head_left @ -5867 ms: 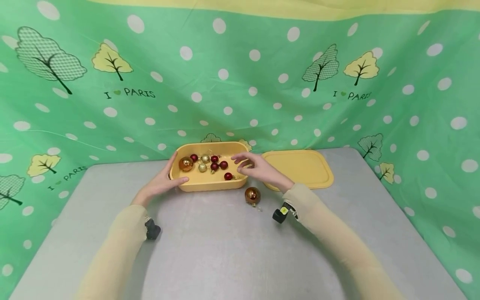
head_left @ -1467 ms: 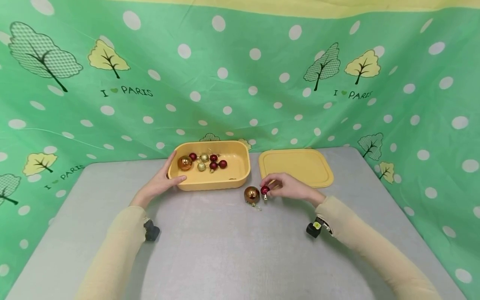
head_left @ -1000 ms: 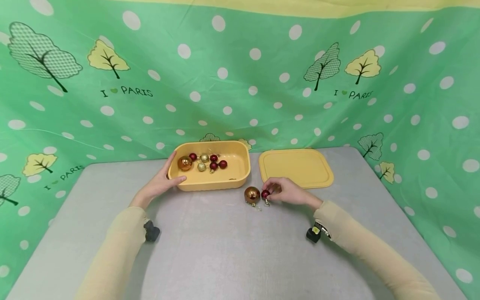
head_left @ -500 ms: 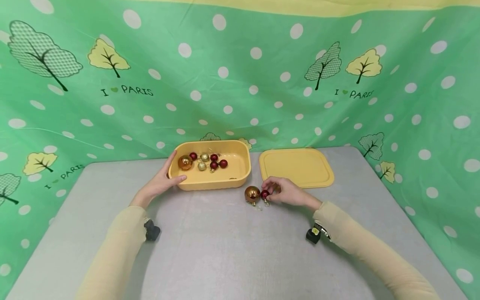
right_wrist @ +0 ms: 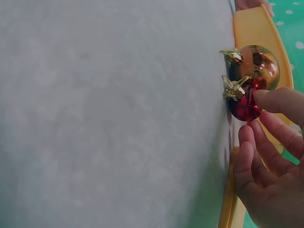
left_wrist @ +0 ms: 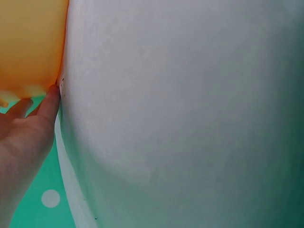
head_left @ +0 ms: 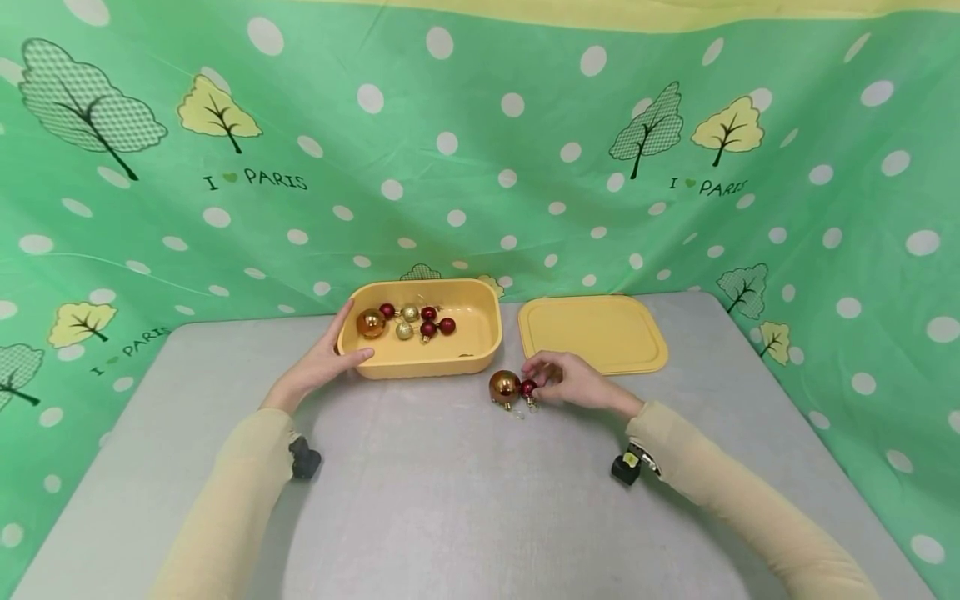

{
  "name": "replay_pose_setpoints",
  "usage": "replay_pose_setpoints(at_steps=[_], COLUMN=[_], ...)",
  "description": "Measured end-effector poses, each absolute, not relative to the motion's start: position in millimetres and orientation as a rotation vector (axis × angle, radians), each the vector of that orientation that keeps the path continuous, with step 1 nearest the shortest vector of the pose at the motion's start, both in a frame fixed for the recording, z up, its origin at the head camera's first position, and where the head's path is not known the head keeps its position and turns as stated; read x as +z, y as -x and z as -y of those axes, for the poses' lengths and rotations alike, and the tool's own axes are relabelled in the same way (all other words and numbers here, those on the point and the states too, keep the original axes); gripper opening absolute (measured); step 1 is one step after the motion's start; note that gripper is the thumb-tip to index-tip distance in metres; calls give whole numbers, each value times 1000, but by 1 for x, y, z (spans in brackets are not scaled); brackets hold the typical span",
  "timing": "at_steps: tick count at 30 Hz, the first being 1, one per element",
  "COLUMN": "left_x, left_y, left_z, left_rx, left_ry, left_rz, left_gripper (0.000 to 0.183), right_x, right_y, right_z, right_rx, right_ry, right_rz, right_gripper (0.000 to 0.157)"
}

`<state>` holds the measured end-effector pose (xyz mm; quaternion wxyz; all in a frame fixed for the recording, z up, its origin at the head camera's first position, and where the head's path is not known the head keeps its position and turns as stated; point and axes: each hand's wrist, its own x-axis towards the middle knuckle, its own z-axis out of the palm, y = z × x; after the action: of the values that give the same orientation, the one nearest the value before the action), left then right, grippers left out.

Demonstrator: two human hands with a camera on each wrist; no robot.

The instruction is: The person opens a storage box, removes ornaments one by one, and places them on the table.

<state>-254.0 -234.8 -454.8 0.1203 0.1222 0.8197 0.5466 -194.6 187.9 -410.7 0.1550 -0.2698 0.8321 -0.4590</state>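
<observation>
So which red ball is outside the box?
The red ball the right hand holds, beside an amber ball; the other four lie inside the box.

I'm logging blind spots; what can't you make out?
Head view: red bauble, partly hidden by right hand.
Head view: dark mark by rim of yellow box, too small.
Left wrist view: rest of yellow box, cut off by top and left edges.
Right wrist view: left hand, mostly cut off by top edge.

The right hand [head_left: 576, 385] hides some of the small red ball [head_left: 527, 389], the left wrist view cuts off the yellow box [left_wrist: 29, 45], and both sleeves [head_left: 225, 508] run off the head view's bottom.
</observation>
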Motion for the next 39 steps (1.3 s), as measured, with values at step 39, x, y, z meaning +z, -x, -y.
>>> replay_pose_setpoints(at_steps=[39], left_x=[-456], left_y=[255], left_z=[236], left_rx=[1598], left_ry=[-372], left_rz=[-2391], left_gripper=[101], right_x=[-403], right_y=[232], right_z=[-166], right_rx=[-1506], right_ry=[761], right_rz=[-2376], right_gripper=[29])
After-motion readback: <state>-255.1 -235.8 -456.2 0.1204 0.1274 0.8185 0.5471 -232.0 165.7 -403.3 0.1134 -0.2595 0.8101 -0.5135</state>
